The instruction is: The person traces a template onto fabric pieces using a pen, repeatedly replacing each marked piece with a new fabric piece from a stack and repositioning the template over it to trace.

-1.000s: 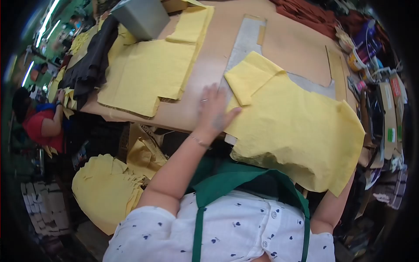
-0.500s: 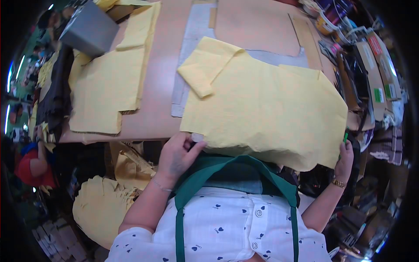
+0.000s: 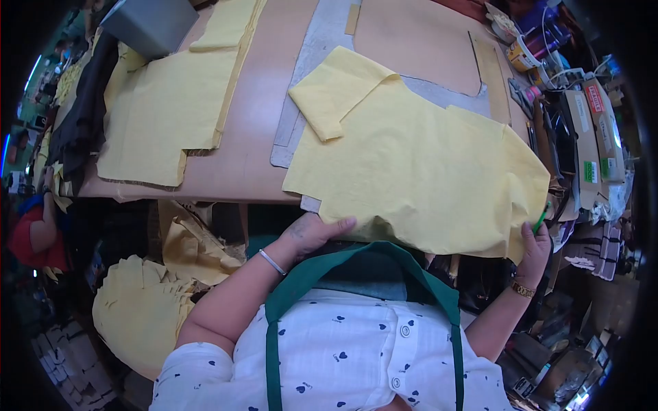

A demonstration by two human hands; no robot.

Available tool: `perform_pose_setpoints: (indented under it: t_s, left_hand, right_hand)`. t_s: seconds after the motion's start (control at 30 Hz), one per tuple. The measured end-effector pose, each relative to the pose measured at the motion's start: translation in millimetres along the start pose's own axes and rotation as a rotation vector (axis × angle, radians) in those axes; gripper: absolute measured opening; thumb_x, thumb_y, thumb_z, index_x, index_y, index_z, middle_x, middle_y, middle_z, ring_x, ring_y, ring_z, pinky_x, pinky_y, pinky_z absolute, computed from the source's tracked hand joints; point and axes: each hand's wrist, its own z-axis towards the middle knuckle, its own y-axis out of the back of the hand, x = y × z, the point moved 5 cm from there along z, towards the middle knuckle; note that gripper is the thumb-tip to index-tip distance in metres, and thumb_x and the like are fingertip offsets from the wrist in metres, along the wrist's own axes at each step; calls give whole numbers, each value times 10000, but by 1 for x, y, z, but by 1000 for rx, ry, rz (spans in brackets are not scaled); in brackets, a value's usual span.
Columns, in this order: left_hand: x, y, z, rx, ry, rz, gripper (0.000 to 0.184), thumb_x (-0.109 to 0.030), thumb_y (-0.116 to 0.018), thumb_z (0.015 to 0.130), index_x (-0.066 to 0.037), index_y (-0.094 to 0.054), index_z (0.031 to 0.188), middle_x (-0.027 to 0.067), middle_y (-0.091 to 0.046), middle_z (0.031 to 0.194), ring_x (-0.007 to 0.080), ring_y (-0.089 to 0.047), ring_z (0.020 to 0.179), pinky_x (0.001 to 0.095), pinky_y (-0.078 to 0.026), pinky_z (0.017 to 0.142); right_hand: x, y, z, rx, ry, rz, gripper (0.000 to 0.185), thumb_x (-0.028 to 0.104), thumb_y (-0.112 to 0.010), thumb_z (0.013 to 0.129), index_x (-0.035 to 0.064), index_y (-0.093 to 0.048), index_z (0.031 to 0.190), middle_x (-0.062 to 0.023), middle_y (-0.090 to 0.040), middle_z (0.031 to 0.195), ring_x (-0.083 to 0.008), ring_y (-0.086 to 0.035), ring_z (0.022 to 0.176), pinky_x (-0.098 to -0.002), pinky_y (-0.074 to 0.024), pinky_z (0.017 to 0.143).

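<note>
A large piece of yellow fabric (image 3: 425, 171) lies across the table's near edge, its upper left corner folded over. My left hand (image 3: 312, 231) is at its lower left edge, thumb on top and the other fingers hidden underneath, closed on the cloth. Just above that hand, a small pale grey tab (image 3: 310, 204) sticks out beside the fabric's notch. At the lower right corner, my right hand (image 3: 534, 250) is closed on the fabric's edge. A slim green pen-like thing (image 3: 542, 218) rises from its fingers.
More cut yellow fabric (image 3: 161, 116) lies at the table's left, near a grey box (image 3: 149, 26). Grey and tan pattern boards (image 3: 418, 41) lie behind. Boxes (image 3: 582, 130) and a tub (image 3: 522, 55) crowd the right. Yellow offcuts (image 3: 137, 308) sit below left; a person in red (image 3: 38, 233) is beyond.
My left hand has moved right along the fabric's lower edge, away from the grey tab, with its thumb now on the cloth. The near edge has lifted slightly. The camera view has shifted.
</note>
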Motion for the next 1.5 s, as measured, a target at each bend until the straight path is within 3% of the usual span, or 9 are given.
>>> perform_pose_setpoints:
  t_s: [0.23,0.37,0.5,0.63,0.83,0.87,0.97,1.23,1.5]
  left_hand:
    - [-42,13,-65,7,-3,165,382,-204,-617,752,11,-522,1054,86,-565,1007,148,-524,905,268,-404,799]
    - [-97,36,-114,-186,-614,-232,614,-234,-683,657,72,-428,1125,144,-520,1072,221,-519,972,331,-428,816]
    - [-145,93,-43,-307,-811,-418,250,-100,-509,800,33,-511,1012,121,-550,1006,219,-539,912,348,-439,800]
    - [-297,95,55,51,-784,-483,279,-182,-456,829,-41,-488,1068,91,-546,1000,201,-542,895,360,-444,763]
    - [-400,108,-18,-66,-1266,-84,329,-238,-466,816,-50,-474,1087,94,-504,1065,227,-489,960,381,-389,805]
    - [-396,117,-24,-115,-1291,4,338,-247,-468,814,-52,-471,1090,94,-497,1076,231,-480,970,384,-380,812]
    - [-355,158,4,-282,-1248,427,275,-180,-461,829,-57,-484,1074,77,-534,1033,213,-538,917,374,-449,765]
    - [-93,89,16,-190,19,-125,205,-165,-552,788,-26,-501,930,85,-595,802,155,-599,606,222,-485,474]
    - [-136,153,-5,-406,-102,628,428,-434,-558,756,-6,-571,760,73,-580,681,112,-534,574,234,-426,553]
  right_hand:
    - [31,42,-21,-152,80,-73,163,122,-527,830,10,-523,949,-29,-568,841,-75,-528,714,-209,-417,629]
    - [83,89,-33,-337,104,40,255,235,-451,870,10,-530,960,-71,-580,856,-127,-565,755,-232,-450,652]
    - [148,-40,9,-146,685,-714,325,275,-384,882,3,-536,972,-106,-585,897,-168,-581,768,-264,-476,646]
    - [125,-78,196,49,76,418,217,236,-524,826,51,-556,934,-23,-593,801,-124,-563,645,-237,-460,570]
    - [258,-103,153,94,304,708,65,87,-505,806,47,-470,769,-123,-568,720,-239,-556,591,-310,-452,547]
    - [224,-33,281,190,301,379,187,221,-559,803,70,-556,913,-5,-565,723,-98,-529,581,-224,-428,490]
    - [183,-79,186,-68,233,234,190,210,-570,793,56,-555,903,-13,-560,731,-105,-515,582,-250,-430,523]
    - [-18,-71,160,140,40,-474,320,223,-645,703,-37,-564,871,-122,-591,849,-176,-561,727,-293,-431,664]
    - [15,-71,134,77,234,-1272,386,290,-604,722,-15,-493,930,-216,-573,821,-347,-563,790,-400,-438,664]
